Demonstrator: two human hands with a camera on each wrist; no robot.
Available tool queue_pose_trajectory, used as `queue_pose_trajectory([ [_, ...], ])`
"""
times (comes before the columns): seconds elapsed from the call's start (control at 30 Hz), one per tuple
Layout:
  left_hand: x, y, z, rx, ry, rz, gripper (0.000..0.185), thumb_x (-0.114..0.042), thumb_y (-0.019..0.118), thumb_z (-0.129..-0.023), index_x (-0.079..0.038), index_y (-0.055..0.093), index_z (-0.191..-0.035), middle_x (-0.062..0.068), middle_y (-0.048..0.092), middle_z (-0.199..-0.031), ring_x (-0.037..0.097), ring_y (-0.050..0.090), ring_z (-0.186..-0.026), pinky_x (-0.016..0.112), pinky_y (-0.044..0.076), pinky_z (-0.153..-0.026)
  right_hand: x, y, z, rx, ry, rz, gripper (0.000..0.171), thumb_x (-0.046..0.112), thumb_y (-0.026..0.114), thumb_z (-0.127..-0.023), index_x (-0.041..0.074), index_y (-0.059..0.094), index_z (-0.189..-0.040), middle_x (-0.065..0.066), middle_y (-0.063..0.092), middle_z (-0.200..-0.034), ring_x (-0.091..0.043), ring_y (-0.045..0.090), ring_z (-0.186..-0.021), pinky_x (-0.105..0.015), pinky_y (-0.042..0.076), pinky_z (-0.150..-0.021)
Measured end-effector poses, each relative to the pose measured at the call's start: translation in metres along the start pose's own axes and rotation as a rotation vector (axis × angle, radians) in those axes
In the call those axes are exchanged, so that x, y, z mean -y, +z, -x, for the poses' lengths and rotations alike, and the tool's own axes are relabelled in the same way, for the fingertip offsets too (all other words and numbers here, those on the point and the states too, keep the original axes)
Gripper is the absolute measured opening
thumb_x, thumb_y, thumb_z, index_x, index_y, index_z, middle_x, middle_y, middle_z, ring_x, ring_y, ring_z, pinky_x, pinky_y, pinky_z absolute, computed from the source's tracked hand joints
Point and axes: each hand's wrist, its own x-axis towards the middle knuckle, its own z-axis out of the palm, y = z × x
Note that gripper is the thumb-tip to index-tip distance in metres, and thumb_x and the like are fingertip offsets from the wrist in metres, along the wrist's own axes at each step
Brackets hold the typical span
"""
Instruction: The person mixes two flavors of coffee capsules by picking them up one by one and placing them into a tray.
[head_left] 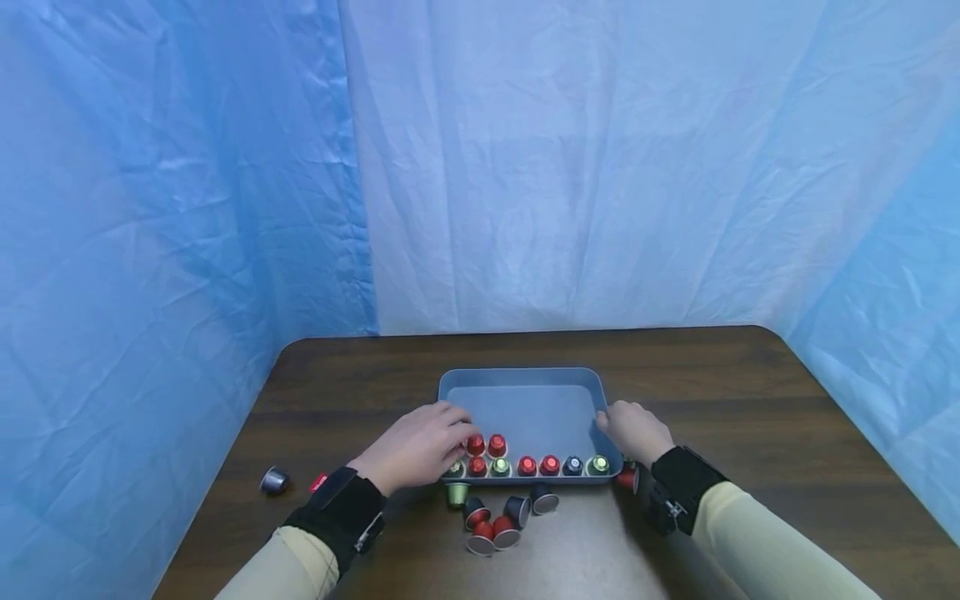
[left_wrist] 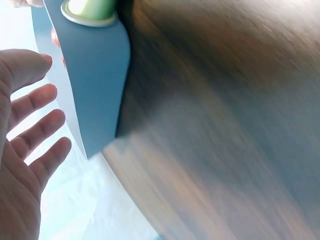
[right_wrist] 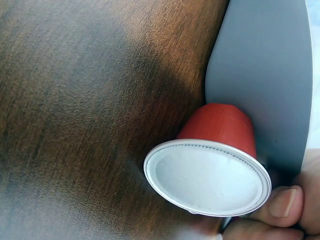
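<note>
The left hand reaches over the left side of a blue-grey tray, its fingertips by a red capsule at the left of the second row. The left wrist view shows its fingers spread and holding nothing. The right hand grips the tray's right wall, skin showing on both sides of the rim.

The tray sits on the dark wood-grain desk. Along its near wall runs a row of seven capsules, from left to right green, red, green, red, red, dark blue and green; two red ones stand behind it at the left. Their tops bear pale marks too small to read.

Just outside the right wall, near the right hand, lies another red capsule, its plain silver lid facing the right wrist camera. By the near wall, toward the left, is a green capsule. Nearer still are three dark capsules and two red ones, loosely bunched. A lone dark blue capsule lies well to the left. A small red tag shows beside the black left wristband; its pale lettering or mark cannot be made out.
</note>
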Motion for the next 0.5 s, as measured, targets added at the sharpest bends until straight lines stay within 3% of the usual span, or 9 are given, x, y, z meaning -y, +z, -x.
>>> queue_pose_trajectory([
  [0.37, 0.024, -0.002, 0.032, -0.061, -0.078, -0.005, 0.041, -0.030, 0.082, -0.088, -0.023, 0.071, -0.127, -0.003, 0.067, -0.123, 0.018, 0.057, -0.117, 0.041, 0.049, -0.104, -0.003, -0.001, 0.001, -0.002, 0.000, -0.001, 0.036, 0.028, 0.049, -0.106, 0.004, 0.068, -0.086, -0.007, 0.050, -0.067, -0.021, 0.054, -0.062, -0.035, 0.041, -0.057],
  [0.5, 0.032, -0.003, 0.042, -0.066, -0.111, -0.011, 0.041, -0.028, 0.082, -0.088, -0.022, 0.071, -0.127, -0.002, 0.067, -0.123, 0.019, 0.057, -0.119, 0.044, 0.048, -0.105, -0.002, -0.001, 0.002, -0.003, -0.005, -0.003, 0.036, 0.027, 0.049, -0.106, 0.003, 0.070, -0.090, -0.007, 0.052, -0.069, -0.021, 0.054, -0.064, -0.035, 0.041, -0.058],
])
